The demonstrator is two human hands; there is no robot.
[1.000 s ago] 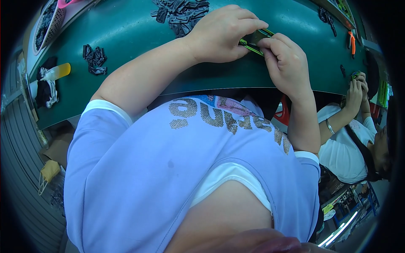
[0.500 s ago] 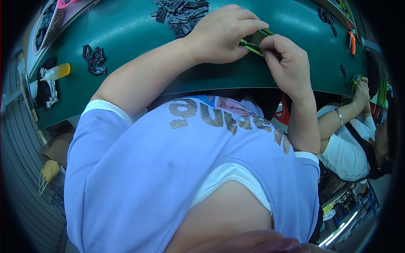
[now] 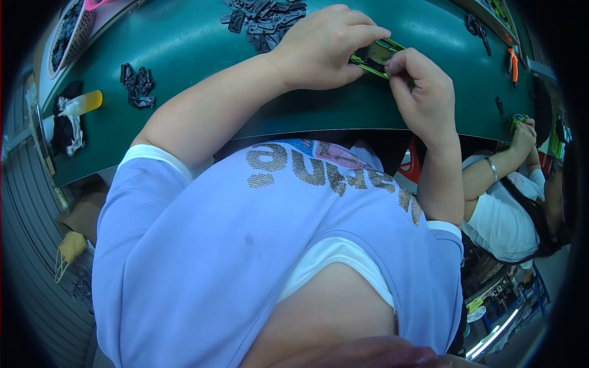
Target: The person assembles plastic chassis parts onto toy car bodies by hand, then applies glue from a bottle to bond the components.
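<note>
A shallow bright green plastic case (image 3: pixel 375 61), with dark bits inside it, is held tilted above the table's near part. My left hand (image 3: pixel 325 48) grips its left end between thumb and fingers. At the opposite end, the thumb and forefinger of my right hand (image 3: pixel 424 92) are pinched together against the case. Whatever small piece those fingertips may hold is hidden. Just beyond my left hand lies a heap of flat black plastic pieces (image 3: pixel 265 26).
On the green table (image 3: pixel 190 55) are a smaller black pile (image 3: pixel 138 84), a bottle with yellow contents (image 3: pixel 86 103) beside dark cloth, and orange-handled pliers (image 3: pixel 513 64). A white basket (image 3: pixel 81 37) stands far left. At right, a co-worker's hand (image 3: pixel 523 136) holds a green piece.
My right hand has shifted slightly right, and its fingertips have moved from over the case toward its right end. More of the case's inside shows. My left hand has hardly moved.
</note>
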